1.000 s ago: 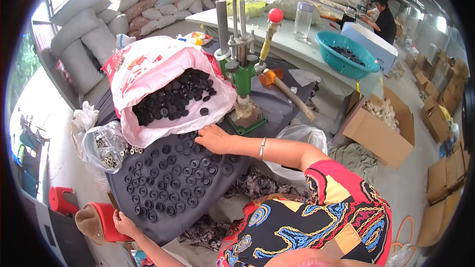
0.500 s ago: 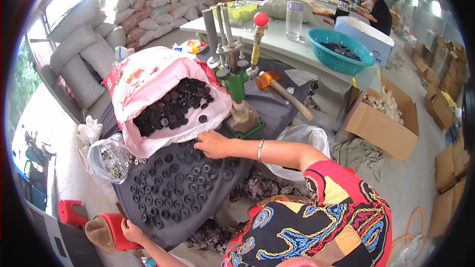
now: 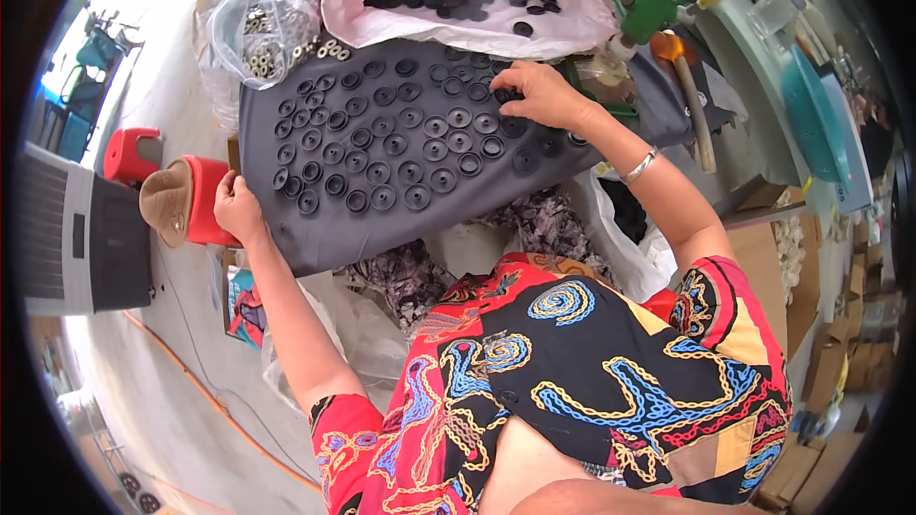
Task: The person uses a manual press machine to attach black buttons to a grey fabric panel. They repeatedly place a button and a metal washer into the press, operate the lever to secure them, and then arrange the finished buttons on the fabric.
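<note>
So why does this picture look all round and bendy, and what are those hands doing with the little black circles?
The picture comes from a camera worn on a person's head, looking down. Its lens sees very wide, so straight edges bend near the rim. There is no machine holding things here, just two bare hands. The right hand rests on a dark grey board covered with rows of small black round caps, its fingers on caps at the far edge. The left hand holds the board's near left edge. Behind the board, a pink bag is full of more black caps, and a clear bag holds small metal rings. A red stool stands beside the left hand, and a green press tool stands near the right.
</note>
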`<state>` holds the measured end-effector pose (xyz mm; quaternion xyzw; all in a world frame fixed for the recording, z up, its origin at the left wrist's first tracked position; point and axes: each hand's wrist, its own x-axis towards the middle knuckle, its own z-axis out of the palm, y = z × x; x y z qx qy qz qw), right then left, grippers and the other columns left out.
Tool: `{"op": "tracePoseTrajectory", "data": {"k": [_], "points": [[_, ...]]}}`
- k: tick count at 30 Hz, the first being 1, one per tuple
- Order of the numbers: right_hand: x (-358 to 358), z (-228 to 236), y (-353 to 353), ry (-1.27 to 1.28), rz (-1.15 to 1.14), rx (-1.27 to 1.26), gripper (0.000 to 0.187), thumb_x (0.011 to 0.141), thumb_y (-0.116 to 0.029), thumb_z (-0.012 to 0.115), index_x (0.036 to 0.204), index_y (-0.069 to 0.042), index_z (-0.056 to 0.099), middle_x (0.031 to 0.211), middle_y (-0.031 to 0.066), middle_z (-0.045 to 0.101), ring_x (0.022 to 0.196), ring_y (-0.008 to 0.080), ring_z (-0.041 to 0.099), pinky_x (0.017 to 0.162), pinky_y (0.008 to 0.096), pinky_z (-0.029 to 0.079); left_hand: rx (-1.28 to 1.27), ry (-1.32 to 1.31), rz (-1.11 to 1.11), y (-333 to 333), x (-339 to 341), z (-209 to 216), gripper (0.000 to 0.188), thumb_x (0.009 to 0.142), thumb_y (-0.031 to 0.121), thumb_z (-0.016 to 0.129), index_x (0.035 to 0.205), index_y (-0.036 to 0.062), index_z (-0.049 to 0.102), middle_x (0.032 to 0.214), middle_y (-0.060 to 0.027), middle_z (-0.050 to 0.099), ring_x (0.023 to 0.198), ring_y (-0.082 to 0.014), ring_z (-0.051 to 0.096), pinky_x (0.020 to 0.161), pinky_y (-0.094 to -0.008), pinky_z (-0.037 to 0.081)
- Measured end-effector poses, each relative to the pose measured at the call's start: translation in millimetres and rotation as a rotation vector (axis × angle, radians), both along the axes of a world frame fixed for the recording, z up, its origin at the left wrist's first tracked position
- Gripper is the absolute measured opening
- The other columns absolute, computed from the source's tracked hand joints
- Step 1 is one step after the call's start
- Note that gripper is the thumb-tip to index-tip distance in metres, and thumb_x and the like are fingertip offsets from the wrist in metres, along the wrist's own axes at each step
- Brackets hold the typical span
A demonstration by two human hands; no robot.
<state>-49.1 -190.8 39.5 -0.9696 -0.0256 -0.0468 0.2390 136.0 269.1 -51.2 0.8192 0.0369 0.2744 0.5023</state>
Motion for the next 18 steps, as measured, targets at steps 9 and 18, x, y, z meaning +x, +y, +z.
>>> {"op": "tracePoseTrajectory", "data": {"k": [9,18], "points": [[0,-7,5,-0.117,-0.015,-0.208,0.031,0.076,-0.025,0.071,0.104,-0.011,0.070,0.098,0.0086,0.062,0.102,0.0280,0.057,0.089,0.0428,0.041,-0.082,0.027,-0.017,4,-3,4,0.023,0.086,0.009,0.062,0.105,-0.0024,0.069,0.090,-0.0072,0.070,0.077,-0.0123,0.062,0.072,-0.0259,0.050],[20,-16,24,-0.305,0.092,-0.433,0.016,0.075,-0.020,0.069,0.090,-0.013,0.070,0.086,0.0046,0.063,0.091,0.0262,0.061,0.077,0.0422,0.046,0.008,0.054,0.001,5,-3,4,0.027,0.085,0.014,0.061,0.106,0.0004,0.070,0.095,-0.0114,0.072,0.086,-0.0198,0.066,0.080,-0.0306,0.050]]}}
